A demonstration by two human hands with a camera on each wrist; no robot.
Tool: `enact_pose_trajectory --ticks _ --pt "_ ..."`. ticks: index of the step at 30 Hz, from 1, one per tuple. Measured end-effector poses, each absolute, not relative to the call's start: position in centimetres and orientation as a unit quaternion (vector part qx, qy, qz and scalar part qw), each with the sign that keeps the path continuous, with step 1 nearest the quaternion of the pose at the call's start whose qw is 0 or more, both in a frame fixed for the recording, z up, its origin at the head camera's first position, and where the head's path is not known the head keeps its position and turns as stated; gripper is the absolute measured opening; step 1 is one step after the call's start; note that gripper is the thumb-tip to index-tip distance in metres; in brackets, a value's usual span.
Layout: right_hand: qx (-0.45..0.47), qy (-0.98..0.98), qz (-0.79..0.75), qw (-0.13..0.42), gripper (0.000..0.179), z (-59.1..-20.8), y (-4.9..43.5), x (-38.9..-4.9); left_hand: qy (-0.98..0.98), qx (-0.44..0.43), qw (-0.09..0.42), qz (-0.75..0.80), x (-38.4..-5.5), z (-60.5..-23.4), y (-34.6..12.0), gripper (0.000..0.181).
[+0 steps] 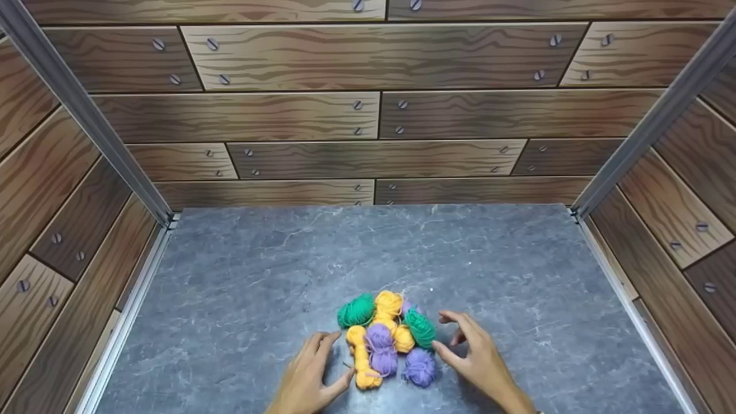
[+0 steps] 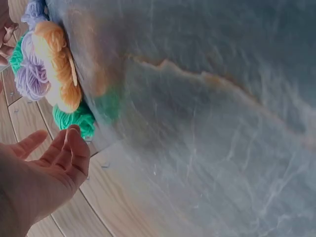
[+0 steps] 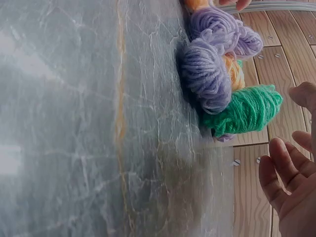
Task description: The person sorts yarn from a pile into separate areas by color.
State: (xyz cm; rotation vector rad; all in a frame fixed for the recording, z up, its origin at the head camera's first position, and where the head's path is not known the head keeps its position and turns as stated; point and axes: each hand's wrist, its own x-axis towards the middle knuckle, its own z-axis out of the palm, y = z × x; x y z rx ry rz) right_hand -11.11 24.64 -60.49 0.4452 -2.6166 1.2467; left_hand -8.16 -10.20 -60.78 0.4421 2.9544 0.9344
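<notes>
A cluster of small yarn skeins lies on the grey table in the head view. At its near left is a long yellow yarn skein (image 1: 360, 359), beside a purple yarn skein (image 1: 382, 351). One green yarn ball (image 1: 356, 310) sits at the far left, another green yarn ball (image 1: 420, 328) at the right, leaning on its neighbours. A separate purple yarn ball (image 1: 420, 368) lies at the near right. My left hand (image 1: 313, 371) is beside the yellow skein, fingers relaxed, holding nothing. My right hand (image 1: 477, 356) hovers by the right green ball (image 3: 249, 109), its fingers loosely bent and holding nothing.
More yellow yarn (image 1: 388, 305) lies at the back of the cluster, with a bit of purple yarn (image 1: 407, 308) partly hidden beside it. Wood-patterned walls (image 1: 374, 115) and metal rails (image 1: 609, 121) enclose the grey marbled table (image 1: 259, 270).
</notes>
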Motion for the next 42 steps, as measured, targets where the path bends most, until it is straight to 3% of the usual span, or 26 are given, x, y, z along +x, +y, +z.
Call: enact_pose_trajectory --ticks 4,11,18,25,42 --pt "0.153 -0.884 0.431 0.099 0.058 -60.9 24.1 -11.2 0.942 0.126 0.025 0.309 -7.9 -61.1 -10.5 0.069" --pt "0.135 -0.886 0.437 0.076 0.058 -60.8 24.5 -11.4 0.930 0.134 0.014 0.341 -7.6 -61.7 -9.7 0.068" --pt "0.138 -0.883 0.437 0.104 0.065 -61.0 24.6 -11.6 0.916 0.143 0.017 0.373 -7.4 -62.4 -8.8 0.068" --pt "0.141 -0.885 0.434 0.096 0.063 -61.4 23.9 -11.5 0.917 0.136 0.008 0.375 -6.5 -62.8 -8.6 0.065" --pt "0.129 -0.895 0.419 0.084 0.061 -61.8 23.5 -11.7 0.906 0.100 0.063 0.406 -6.3 -63.3 -7.3 0.056"
